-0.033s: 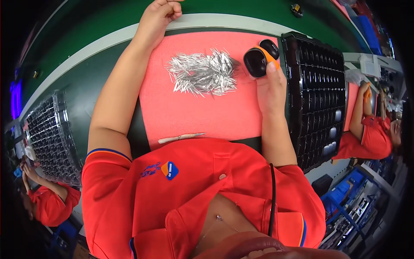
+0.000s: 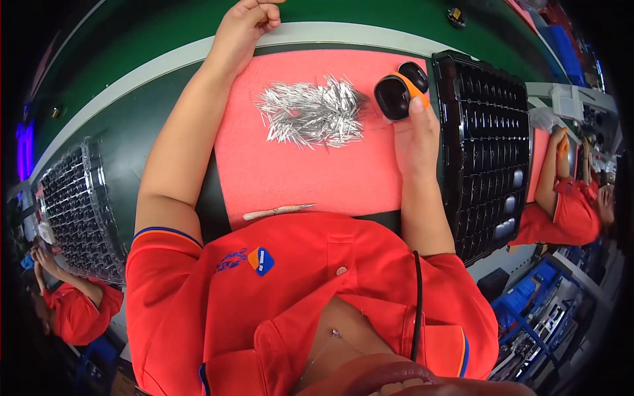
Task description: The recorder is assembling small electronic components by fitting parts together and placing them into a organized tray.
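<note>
Holding: my right hand (image 2: 415,135) had its fingers closed round a black, orange-trimmed cup-shaped part (image 2: 398,92), raised just above the pink mat (image 2: 297,175).
Left hand: my left hand (image 2: 246,23) lay curled shut at the far edge of the surface (image 2: 165,63), well apart from the part; I could not tell whether it held anything.
Supply: a heap of thin metal pins (image 2: 312,112) lay on the mat just left of the part.
Trays: one black slotted tray (image 2: 485,142) stood close on my right, another (image 2: 76,211) on my left.
Tool: a slim pale stick (image 2: 277,211) lay near my chest.
Doing it well: I judged the part's open mouth should face me, steady, near the pins.
</note>
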`<control>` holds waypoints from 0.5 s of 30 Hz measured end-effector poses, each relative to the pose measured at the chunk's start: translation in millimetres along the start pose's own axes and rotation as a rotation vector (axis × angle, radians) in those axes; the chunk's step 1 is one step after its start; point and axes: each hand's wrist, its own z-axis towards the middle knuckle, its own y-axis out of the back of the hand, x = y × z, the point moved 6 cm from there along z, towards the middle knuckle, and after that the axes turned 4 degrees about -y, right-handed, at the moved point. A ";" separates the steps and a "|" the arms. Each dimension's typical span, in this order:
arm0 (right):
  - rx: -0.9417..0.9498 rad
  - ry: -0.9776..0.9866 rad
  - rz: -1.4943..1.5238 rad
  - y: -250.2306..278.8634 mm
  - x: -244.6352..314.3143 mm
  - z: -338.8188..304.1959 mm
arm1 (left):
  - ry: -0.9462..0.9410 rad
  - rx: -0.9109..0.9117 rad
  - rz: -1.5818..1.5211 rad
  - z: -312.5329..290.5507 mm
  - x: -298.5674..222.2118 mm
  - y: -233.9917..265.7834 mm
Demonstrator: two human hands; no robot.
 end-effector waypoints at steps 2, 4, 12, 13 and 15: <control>-0.015 0.013 0.017 -1.2 -0.6 -0.4 | 0.028 -0.025 0.015 -3.0 -2.1 -2.9; -0.022 -0.007 -0.006 -1.0 -1.3 0.8 | -0.008 -0.045 0.030 -2.3 -7.7 -3.4; -0.024 0.010 -0.120 0.0 5.4 5.3 | -0.062 -0.066 0.115 2.2 -14.5 -13.4; -0.039 -0.002 -0.105 0.8 1.5 4.9 | -0.042 -0.077 0.089 2.3 -11.6 -11.1; 0.035 0.002 -0.029 -0.9 -0.5 3.0 | -0.036 -0.048 0.082 -0.2 -14.1 -7.8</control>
